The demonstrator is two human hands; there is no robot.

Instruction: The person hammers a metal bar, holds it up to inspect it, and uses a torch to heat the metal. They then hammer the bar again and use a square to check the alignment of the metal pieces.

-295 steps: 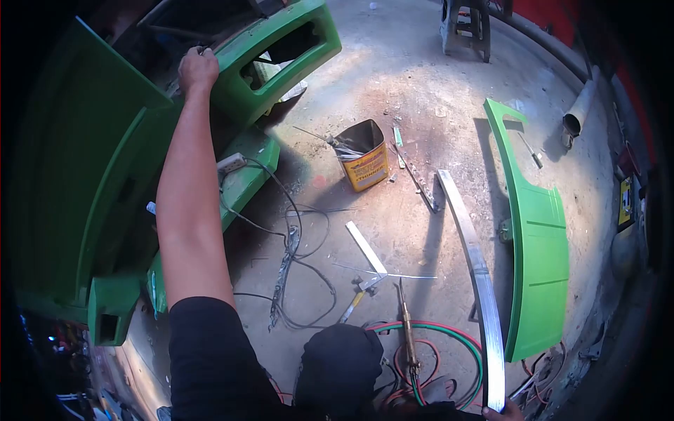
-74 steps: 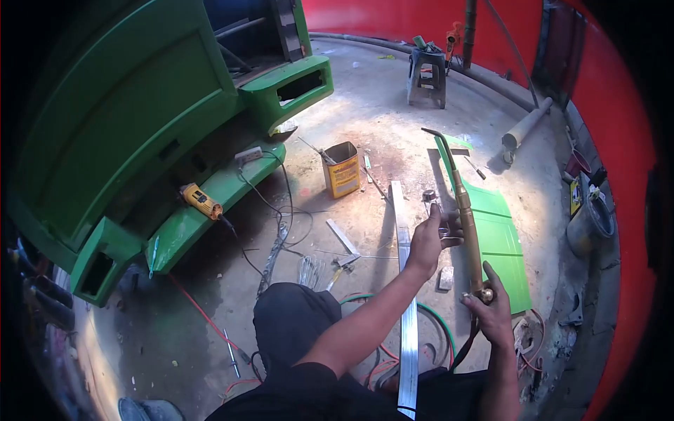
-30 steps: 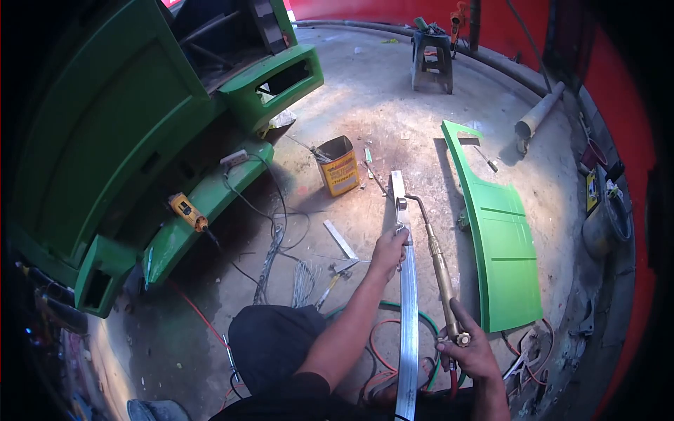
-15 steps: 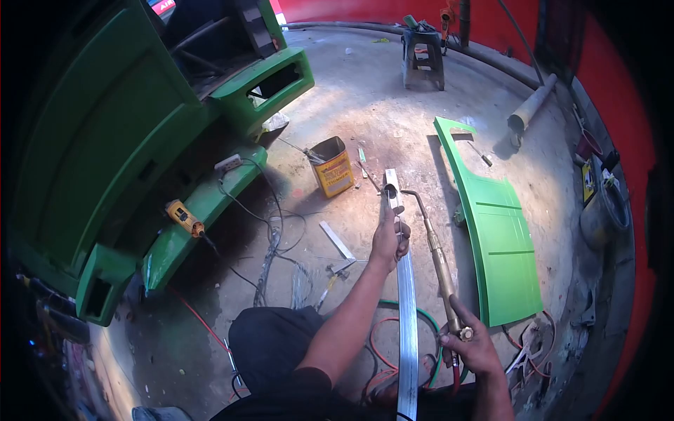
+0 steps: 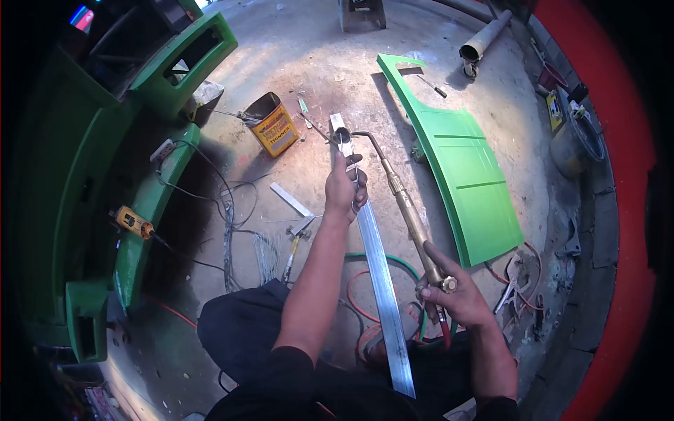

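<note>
My left hand (image 5: 345, 188) is closed round a long metal bar (image 5: 382, 281), near its far end, with a thin rod also at the fingers. A small dark round ring or hole (image 5: 342, 135) shows on the bar just beyond the hand. My right hand (image 5: 455, 291) grips the lower part of a brass torch (image 5: 409, 210) by its valve knob. The torch's bent tip points left, close beside the round part. No flame is visible. Red and green hoses run from the torch's lower end.
A yellow thinner can (image 5: 276, 130) with rods in it stands ahead left. A green panel (image 5: 484, 182) lies at the right. On the green body part at the left rests a yellow power tool (image 5: 133, 222). A hammer (image 5: 291, 256) and cables lie on the floor.
The camera view has turned, so the can, panel and both hands appear further left and higher. Both hands keep their holds on the bar and torch.
</note>
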